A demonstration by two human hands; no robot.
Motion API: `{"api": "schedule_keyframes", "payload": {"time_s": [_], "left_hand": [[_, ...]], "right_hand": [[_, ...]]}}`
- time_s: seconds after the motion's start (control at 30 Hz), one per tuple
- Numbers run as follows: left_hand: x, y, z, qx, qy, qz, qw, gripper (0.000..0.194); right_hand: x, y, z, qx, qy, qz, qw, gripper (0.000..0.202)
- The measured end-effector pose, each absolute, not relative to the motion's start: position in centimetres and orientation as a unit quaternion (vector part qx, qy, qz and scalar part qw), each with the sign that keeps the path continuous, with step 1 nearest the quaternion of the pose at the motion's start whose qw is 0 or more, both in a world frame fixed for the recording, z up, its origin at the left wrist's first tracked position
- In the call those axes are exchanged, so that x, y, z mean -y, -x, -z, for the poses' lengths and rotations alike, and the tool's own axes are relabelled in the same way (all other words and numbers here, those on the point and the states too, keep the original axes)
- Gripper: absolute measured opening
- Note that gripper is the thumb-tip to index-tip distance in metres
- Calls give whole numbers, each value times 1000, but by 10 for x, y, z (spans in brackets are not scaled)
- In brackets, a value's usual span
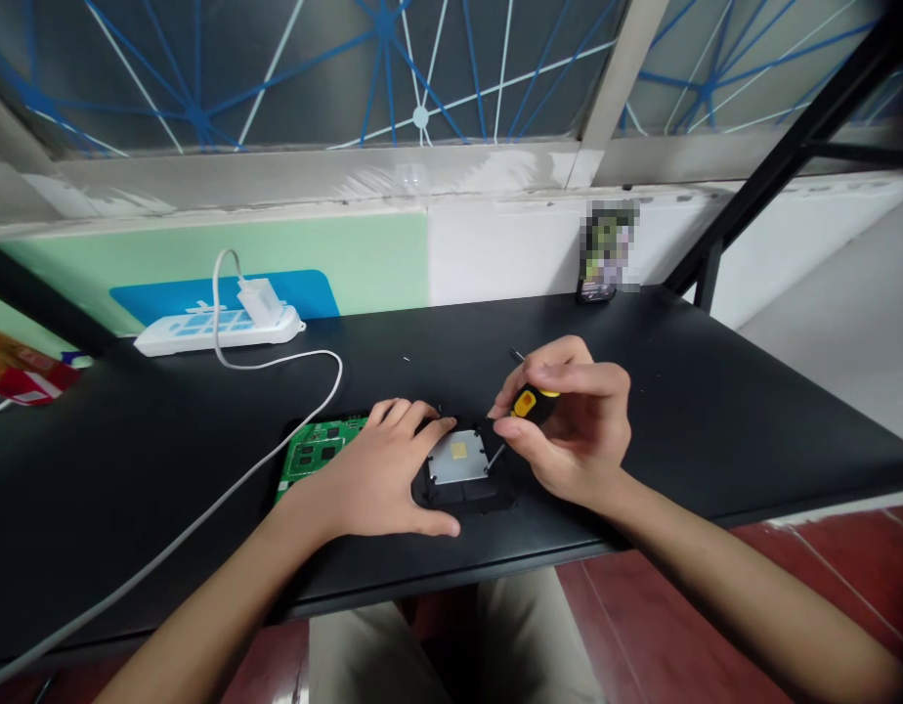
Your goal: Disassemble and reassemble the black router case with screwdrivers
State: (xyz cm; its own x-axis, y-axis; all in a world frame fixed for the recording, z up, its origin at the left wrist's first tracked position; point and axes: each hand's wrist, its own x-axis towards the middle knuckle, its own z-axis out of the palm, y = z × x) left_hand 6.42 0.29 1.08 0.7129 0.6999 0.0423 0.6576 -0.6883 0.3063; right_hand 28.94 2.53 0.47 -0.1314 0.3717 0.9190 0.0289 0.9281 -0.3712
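Note:
A screwdriver [534, 403] with a black and yellow handle is gripped in my right hand [587, 425]. Its thin shaft slants down to the right edge of a silver metal plate [448, 469], which has a small gold square in the middle. The plate sits in a black plastic housing [488, 499]. My left hand [370, 464] lies spread over the left side of this housing, thumb and fingers on either side of the plate. Partly hidden behind the left hand is a green circuit board [316, 450] with dark chips.
A white power strip [180, 335] holds a white charger [261, 301], whose cable [276, 445] crosses the black table [671, 391]. A phone [602, 254] leans on the wall. At far left lies a red packet [37, 376]. A thin metal rod [517, 354] lies behind my right hand.

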Motion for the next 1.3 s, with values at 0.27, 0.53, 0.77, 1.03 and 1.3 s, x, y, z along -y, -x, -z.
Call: {"api": "schedule_keyframes", "payload": {"time_s": [0.27, 0.53, 0.77, 1.03, 1.3], "left_hand": [[-3, -63, -10, -370, -916, -82, 133, 94], [-2, -63, -11, -371, -916, -78, 133, 91], [-2, -64, -10, -374, -916, -74, 128, 95], [-1, -64, -14, -375, -914, -73, 139, 89], [-2, -65, -12, -374, -914, -79, 135, 95]], "right_hand": [[-15, -285, -6, 723, 182, -218, 630, 38], [-28, -290, -4, 745, 156, -116, 639, 50], [-16, -286, -7, 721, 151, -205, 644, 33], [-27, -291, -3, 759, 144, -97, 627, 56], [-16, -288, -4, 750, 159, -177, 618, 38]]}}
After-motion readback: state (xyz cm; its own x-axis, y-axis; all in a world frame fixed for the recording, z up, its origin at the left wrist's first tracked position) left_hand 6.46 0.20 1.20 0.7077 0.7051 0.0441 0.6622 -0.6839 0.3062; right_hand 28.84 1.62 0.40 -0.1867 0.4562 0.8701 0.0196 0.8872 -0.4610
